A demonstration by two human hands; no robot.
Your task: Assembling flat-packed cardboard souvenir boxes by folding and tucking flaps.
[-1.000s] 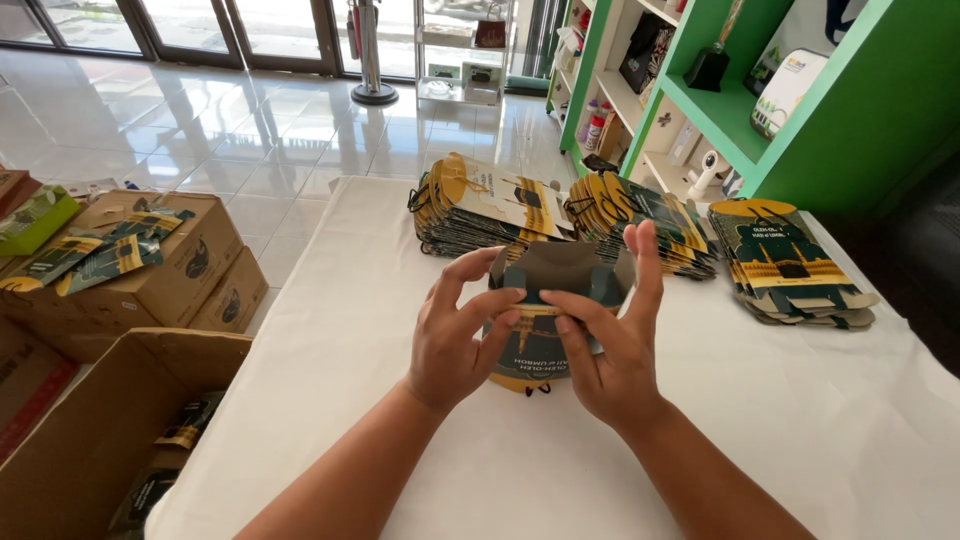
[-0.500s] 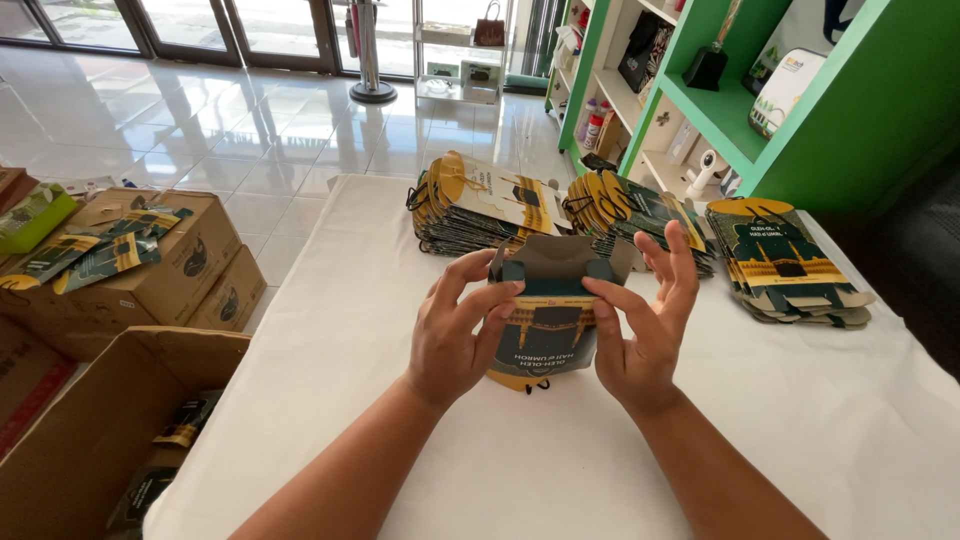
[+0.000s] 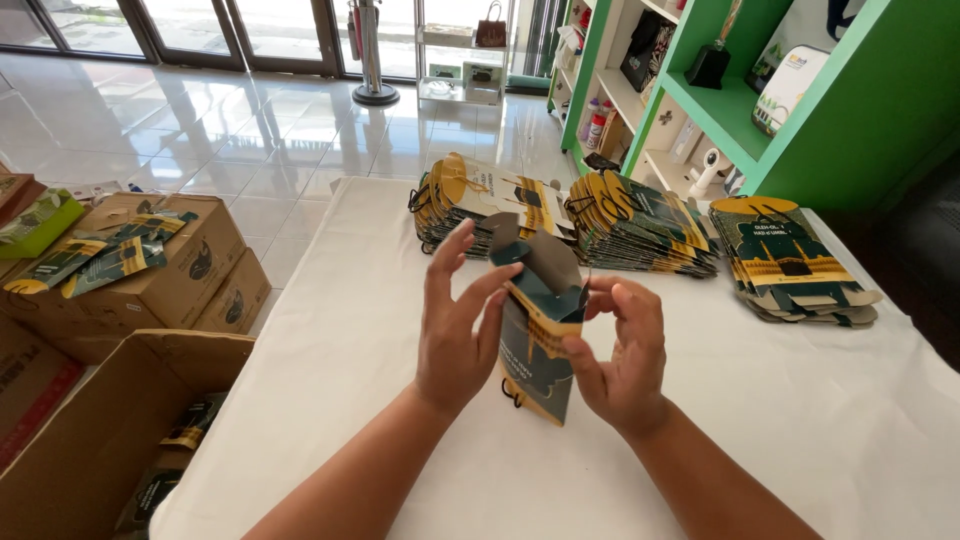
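Observation:
Above the white-covered table point(image 3: 800, 420), both my hands hold a small teal and yellow cardboard gift box point(image 3: 535, 345). It stands upright, partly folded, with its brown inner flaps open at the top. My left hand point(image 3: 455, 325) presses its left side, fingers spread upward. Its right side and lower front are gripped by my right hand point(image 3: 620, 355). A thin black cord loop hangs from the box's bottom edge.
Three stacks of flat unfolded boxes lie at the table's far edge point(image 3: 480, 205), point(image 3: 640, 220), point(image 3: 790, 260). Brown cartons point(image 3: 170, 265) with more flat boxes stand on the floor at left, one open point(image 3: 110, 420). Green shelving point(image 3: 850, 100) rises at back right.
The box has turned from facing me flat to standing upright with its side toward me and its top flaps open. My right hand moved from the upper edge to the lower right side.

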